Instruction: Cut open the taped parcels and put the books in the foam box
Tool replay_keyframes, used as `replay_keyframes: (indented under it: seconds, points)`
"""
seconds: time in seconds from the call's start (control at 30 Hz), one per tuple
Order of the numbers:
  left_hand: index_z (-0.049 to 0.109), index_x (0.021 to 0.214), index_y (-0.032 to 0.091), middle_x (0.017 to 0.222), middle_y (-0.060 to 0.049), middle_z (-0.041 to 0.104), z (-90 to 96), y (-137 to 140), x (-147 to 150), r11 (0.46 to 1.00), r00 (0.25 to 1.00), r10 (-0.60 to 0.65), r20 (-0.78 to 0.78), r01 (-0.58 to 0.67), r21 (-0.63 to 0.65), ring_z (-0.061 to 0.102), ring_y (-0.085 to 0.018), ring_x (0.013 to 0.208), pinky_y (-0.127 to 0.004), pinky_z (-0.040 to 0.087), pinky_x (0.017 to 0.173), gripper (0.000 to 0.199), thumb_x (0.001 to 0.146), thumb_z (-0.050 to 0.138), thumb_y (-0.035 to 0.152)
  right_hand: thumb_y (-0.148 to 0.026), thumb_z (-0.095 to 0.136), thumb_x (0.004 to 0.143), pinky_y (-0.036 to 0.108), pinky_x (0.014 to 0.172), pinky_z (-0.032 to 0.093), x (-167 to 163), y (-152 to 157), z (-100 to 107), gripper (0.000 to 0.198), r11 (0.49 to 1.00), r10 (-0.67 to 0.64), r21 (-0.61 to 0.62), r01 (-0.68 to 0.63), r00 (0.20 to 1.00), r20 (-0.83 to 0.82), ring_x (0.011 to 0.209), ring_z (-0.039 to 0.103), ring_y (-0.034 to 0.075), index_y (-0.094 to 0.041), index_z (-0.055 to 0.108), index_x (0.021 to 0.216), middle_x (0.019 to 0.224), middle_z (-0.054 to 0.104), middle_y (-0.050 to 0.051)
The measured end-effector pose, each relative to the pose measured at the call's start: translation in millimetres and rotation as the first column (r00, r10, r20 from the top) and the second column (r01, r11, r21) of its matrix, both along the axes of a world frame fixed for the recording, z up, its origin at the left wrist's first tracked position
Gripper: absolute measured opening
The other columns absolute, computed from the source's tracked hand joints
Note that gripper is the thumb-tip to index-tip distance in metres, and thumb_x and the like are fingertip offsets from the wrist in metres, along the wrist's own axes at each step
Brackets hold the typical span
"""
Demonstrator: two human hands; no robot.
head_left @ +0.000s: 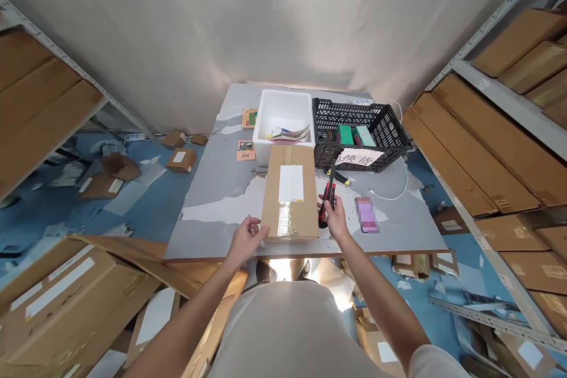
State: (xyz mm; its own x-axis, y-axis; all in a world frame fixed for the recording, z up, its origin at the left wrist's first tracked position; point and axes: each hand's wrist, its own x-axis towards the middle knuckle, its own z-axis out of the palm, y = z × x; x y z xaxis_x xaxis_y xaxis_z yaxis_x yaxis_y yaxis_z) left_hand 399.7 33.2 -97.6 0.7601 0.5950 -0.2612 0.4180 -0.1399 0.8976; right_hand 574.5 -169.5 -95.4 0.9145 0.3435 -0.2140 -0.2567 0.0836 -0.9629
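Note:
A taped cardboard box (271, 201) with a white label (291, 183) lies on the table in front of me. At its near left corner is my left hand (248, 239), fingers loosely curled and thumb apart, the thumb by the box edge. I see nothing held in it. On the box's right side my right hand (335, 215) is closed around a red and black utility knife (328, 198), which points away from me. Just beyond it, a black and yellow cutter (340, 177) rests on the table. A phone (367, 215) with a blurred screen lies right of my right hand.
Behind the box stand a white foam bin (283, 103) holding booklets and a black crate (390, 136) holding green boxes. Two small cards (245, 150) lie at the left. Shelves of cartons (482, 147) flank the table (212, 189); cartons and paper scraps litter the blue floor.

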Motion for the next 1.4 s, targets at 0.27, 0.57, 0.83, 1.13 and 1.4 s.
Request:
replay_keyframes:
  seconds: [0.27, 0.57, 0.83, 1.13, 1.4]
  points:
    - [0.048, 0.122, 0.014, 0.123, -0.015, 0.05, 40.4, 66.8, 123.8, 0.842, 0.98, -0.197, 0.023, 0.157, 0.515, 0.054, -0.025, 0.109, -0.039, 0.045, 0.089, 0.059, 0.076, 0.053, 0.05, -0.048, 0.062, 0.077, 0.032, 0.064, 0.052, -77.2, -55.7, 0.5, 0.033, 0.992, -0.01, 0.12, 0.042, 0.967, -0.255, 0.064, 0.06, 0.013, -0.026, 0.053, 0.099, 0.093, 0.064, 0.002]
    - [0.033, 0.137, 0.011, 0.144, -0.017, 0.033, 50.5, 107.0, 226.0, 0.613, 0.838, -0.452, -0.307, 0.542, 0.576, 0.033, -0.031, 0.132, -0.039, 0.029, 0.106, 0.083, 0.068, 0.059, 0.049, -0.051, 0.063, 0.077, 0.042, 0.074, 0.053, -137.5, -36.1, 5.7, 0.046, 0.922, 0.124, 0.367, 0.119, 0.809, -0.575, 0.101, 0.063, 0.024, -0.036, 0.044, 0.117, 0.117, 0.063, 0.003]
    - [0.045, 0.125, 0.013, 0.123, -0.018, 0.05, 45.7, 114.2, 179.5, 0.686, 0.928, -0.15, -0.342, 0.346, 0.64, 0.046, -0.033, 0.118, -0.041, 0.038, 0.095, 0.08, 0.063, 0.058, 0.062, -0.047, 0.069, 0.074, 0.046, 0.089, 0.048, -93.0, -40.5, 1.0, 0.054, 0.912, -0.057, 0.353, 0.209, 0.917, -0.395, 0.118, 0.054, 0.025, -0.035, 0.044, 0.12, 0.122, 0.061, 0.004]
    - [0.05, 0.111, 0.013, 0.102, -0.014, 0.058, 27.8, 77.5, 38.1, 0.723, 0.952, 0.139, -0.272, 0.09, 0.685, 0.057, -0.032, 0.098, -0.041, 0.046, 0.079, 0.071, 0.069, 0.047, 0.07, -0.052, 0.062, 0.075, 0.039, 0.085, 0.051, 37.3, -22.6, 10.6, 0.047, 0.99, -0.039, 0.137, 0.043, 0.999, -0.035, 0.1, 0.063, 0.021, -0.027, 0.052, 0.114, 0.104, 0.069, 0.006]
    - [0.039, 0.131, 0.012, 0.133, -0.019, 0.043, 33.2, 62.9, 44.9, 0.54, 0.994, -0.034, -0.101, 0.103, 0.835, 0.038, -0.035, 0.125, -0.046, 0.035, 0.1, 0.07, 0.069, 0.055, 0.041, -0.052, 0.059, 0.076, 0.031, 0.065, 0.054, 61.1, -33.6, 15.4, 0.049, 0.988, 0.082, -0.133, -0.077, 0.996, 0.03, 0.075, 0.065, 0.016, -0.025, 0.051, 0.115, 0.096, 0.065, 0.004]
